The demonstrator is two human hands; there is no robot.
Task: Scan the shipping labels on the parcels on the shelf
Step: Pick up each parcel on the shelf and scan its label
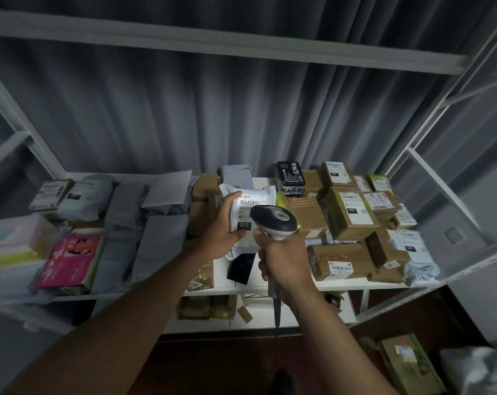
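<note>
- Fingers of the left hand [223, 223] curled round the left edge of a white parcel [248, 210], thumb across its front, label facing the viewer.
- Right hand [284, 259] clenched round the handle of a barcode scanner [274, 220] — its head sat just in front of the label's lower right.
- Parcel was held above the middle of the white shelf [270, 285], between grey mailer bags [158, 240] on the left and cardboard boxes [348, 213] on the right.
- It looked like a soft, light plastic pouch — likely crumpling and slippery, best held by an edge clear of the barcode.
</note>
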